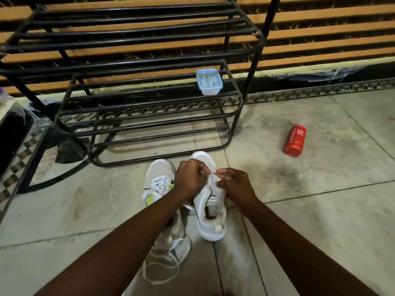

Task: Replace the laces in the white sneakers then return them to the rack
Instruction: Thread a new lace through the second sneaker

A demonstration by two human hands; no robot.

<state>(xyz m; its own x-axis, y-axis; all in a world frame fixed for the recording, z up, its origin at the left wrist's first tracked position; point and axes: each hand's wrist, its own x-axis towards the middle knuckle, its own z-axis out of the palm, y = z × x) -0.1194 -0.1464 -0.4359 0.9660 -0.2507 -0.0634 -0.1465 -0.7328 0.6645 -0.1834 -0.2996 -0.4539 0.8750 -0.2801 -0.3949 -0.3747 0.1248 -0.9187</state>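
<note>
Both hands meet over the toe half of one white sneaker (211,212). The left hand (190,178) is curled tight, its fingers pinching a thin white lace (210,174). The right hand (235,184) pinches the same lace from the other side with thumb and forefinger. Whether the tip is already through an eyelet is hidden by the fingers.

That sneaker stands on the floor (320,210) right in front of the person. Its long axis runs away from the body, heel nearest and toe pointing at the rack (149,124). From the hands back to the heel its opening shows no lacing, so the threading seems to be at its first rows. The next pull will likely run across the shoe, left to right, and both hands are equally close to the eyelets.

Just beside it on the left lies the second sneaker (159,178), already laced, with a yellow-green mark on its side. A loose lace (160,272) loops on the floor nearer the body.

Beyond stands the black metal rack, a small blue box (209,82) on its lower tier. A red bottle (295,141) lies on the floor well off to the right.
</note>
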